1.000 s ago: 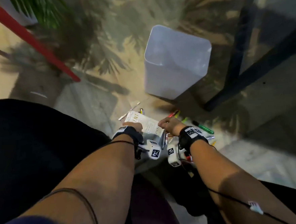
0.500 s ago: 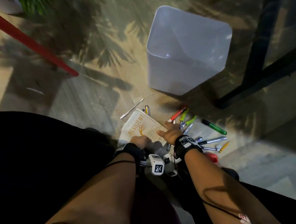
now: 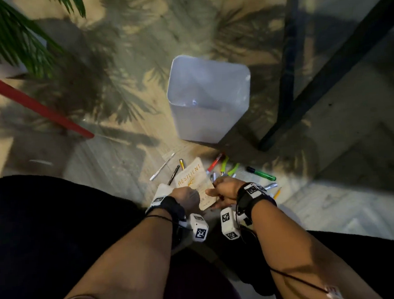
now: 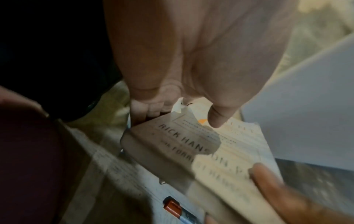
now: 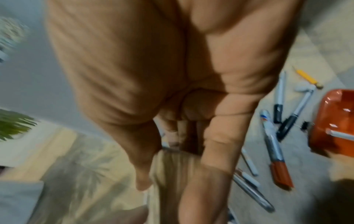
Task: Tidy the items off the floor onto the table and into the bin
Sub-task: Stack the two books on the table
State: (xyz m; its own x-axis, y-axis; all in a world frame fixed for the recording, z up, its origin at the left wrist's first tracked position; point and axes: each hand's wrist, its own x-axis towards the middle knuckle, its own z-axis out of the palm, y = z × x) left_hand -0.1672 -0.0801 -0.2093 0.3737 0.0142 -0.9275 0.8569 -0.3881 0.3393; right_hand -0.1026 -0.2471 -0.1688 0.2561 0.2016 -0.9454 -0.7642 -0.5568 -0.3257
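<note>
A cream paperback book (image 3: 194,177) titled "Resilient" sits just above the floor between both hands. My left hand (image 3: 186,196) grips its near left edge, thumb on the cover (image 4: 216,121), fingers curled under. My right hand (image 3: 222,190) holds its right edge, thumb and fingers wrapped round the book (image 5: 170,171). The white bin (image 3: 208,97) stands open on the floor just beyond. Pens and markers lie scattered right of the book, among them a green marker (image 3: 262,174), a red pen (image 3: 214,163) and an orange-capped marker (image 5: 277,157).
A white pen (image 3: 162,167) and a dark pen (image 3: 173,175) lie left of the book. Black table legs (image 3: 287,56) rise at the right. A red chair leg (image 3: 32,103) slants in from the left, with a plant (image 3: 13,38) above. An orange object (image 5: 333,121) lies near the markers.
Both hands have closed round the book's edges and turned it so its cover faces up lengthwise. The view has pulled back from the bin.
</note>
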